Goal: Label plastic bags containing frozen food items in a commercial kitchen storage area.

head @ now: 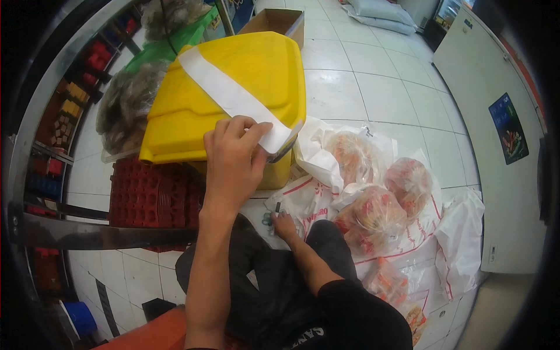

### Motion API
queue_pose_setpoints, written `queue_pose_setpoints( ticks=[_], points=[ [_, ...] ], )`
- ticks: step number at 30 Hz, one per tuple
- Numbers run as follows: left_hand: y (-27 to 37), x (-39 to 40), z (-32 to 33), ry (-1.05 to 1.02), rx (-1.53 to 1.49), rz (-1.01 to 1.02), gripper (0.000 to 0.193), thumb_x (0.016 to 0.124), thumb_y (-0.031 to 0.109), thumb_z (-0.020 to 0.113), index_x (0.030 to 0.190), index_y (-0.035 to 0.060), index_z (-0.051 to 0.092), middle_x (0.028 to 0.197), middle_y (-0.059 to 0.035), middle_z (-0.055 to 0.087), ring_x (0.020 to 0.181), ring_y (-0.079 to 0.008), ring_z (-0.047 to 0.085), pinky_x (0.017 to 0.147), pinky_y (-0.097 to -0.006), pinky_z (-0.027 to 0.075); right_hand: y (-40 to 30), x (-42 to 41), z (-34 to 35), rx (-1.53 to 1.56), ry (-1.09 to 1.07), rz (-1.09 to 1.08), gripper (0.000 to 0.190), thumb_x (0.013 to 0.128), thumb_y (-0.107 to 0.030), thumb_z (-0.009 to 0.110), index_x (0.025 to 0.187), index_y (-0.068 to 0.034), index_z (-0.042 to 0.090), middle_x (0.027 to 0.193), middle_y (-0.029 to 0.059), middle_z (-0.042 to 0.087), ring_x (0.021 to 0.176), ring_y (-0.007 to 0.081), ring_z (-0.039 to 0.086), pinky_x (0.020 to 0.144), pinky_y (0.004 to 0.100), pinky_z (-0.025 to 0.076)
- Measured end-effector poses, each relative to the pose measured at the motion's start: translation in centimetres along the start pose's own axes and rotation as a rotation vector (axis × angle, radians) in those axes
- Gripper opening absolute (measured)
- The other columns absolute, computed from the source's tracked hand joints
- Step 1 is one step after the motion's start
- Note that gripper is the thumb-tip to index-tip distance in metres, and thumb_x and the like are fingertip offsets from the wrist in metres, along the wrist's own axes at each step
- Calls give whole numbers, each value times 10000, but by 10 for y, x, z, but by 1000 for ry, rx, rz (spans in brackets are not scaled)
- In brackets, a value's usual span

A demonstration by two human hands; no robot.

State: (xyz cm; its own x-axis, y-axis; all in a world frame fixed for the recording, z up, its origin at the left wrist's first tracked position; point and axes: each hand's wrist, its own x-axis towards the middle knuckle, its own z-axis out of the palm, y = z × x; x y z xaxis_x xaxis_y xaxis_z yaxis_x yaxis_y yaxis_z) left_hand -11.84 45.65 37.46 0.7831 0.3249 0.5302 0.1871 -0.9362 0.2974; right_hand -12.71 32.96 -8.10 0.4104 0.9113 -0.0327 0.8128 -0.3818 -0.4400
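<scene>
My left hand (238, 151) pinches the lower end of a long white paper strip (232, 89) between thumb and fingers. The strip runs diagonally across the lid of a yellow plastic bin (267, 65) in front of me, and its near end hangs at the lid's corner. Lower down, by my knee, my right hand (285, 225) is closed around a small pen-like object with a dark end (278, 207). That hand is beside a white sack (306, 199) with red print. Part of the pen-like object is hidden by my fingers.
Clear plastic bags of red and orange food (372, 218) sit on white sacks at right, beside a white chest freezer (477, 131). Red egg trays (148, 197) are stacked left of the bin. A cardboard box (280, 22) stands behind it. Metal shelving (65, 227) borders the left.
</scene>
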Motion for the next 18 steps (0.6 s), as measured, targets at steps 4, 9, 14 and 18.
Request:
queue_pose_setpoints(
  ticks=[4,9,14,18],
  points=[
    [-2,3,5,27,-24,52,305,744,5,665,1032,104,685,1016,-59,616,1014,-273,548,878,-391,370,-5,8,-19,238,-45,232,351,756,-86,638,1094,-99,545,912,184,622,885,400,601,748,494,477],
    [8,5,0,47,-109,51,344,730,-17,639,1048,108,673,1040,-72,605,1006,-274,540,863,-404,370,6,5,-95,262,378,388,360,754,-139,684,1071,-76,524,832,220,629,771,422,623,681,514,489],
    [25,-8,-15,159,-163,93,438,657,-77,550,1056,82,633,1057,-100,574,993,-303,529,860,-418,373,-5,-35,-247,1472,542,468,389,973,-442,544,928,-57,569,666,116,614,622,205,611,563,319,473],
    [55,-28,6,-91,-555,271,417,664,9,612,1076,78,601,1057,-131,582,968,-352,541,842,-451,402,-46,-74,-370,1344,637,-3,493,1003,-468,457,992,0,613,639,50,543,486,98,468,475,245,396]
  ],
)
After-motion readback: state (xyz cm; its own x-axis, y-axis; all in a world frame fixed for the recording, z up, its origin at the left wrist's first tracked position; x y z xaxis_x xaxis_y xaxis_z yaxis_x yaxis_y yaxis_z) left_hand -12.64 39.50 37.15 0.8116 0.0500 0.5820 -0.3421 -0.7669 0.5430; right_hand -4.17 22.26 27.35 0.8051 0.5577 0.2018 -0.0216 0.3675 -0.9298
